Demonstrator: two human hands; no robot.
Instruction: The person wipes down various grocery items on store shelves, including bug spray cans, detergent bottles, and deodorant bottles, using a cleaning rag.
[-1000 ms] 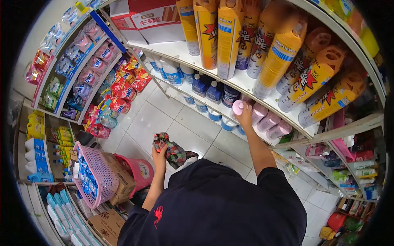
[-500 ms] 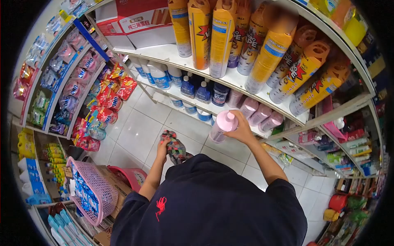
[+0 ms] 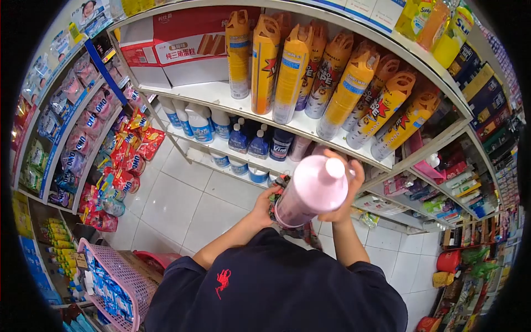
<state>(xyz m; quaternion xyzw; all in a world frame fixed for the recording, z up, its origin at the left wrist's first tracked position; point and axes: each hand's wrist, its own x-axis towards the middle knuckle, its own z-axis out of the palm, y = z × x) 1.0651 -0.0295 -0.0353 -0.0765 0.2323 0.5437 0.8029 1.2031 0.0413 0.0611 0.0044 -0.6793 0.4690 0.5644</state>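
Observation:
A pink bottle (image 3: 310, 191) with a rounded cap stands out large in front of my chest, tilted toward the camera. On its right side my right hand (image 3: 349, 188) is closed round it, the fingers partly behind the cap. My left hand (image 3: 266, 207) holds a crumpled patterned cloth (image 3: 281, 182) at the bottle's left side, near its base. Part of the cloth hangs below the bottle. Whether cloth and bottle touch along their whole length is hidden.
Yellow-orange spray cans (image 3: 296, 66) line the shelf ahead. Beneath them stand blue bottles (image 3: 258, 145) and white bottles (image 3: 199, 123). Bagged detergent packs (image 3: 124, 171) are stacked at the left. A pink basket (image 3: 146, 293) of blue packs sits at the lower left, above the tiled floor (image 3: 166, 199).
My right hand has brought the pink bottle up and closer to me. My left hand has moved right with the cloth, to the bottle's side. The view has shifted slightly.

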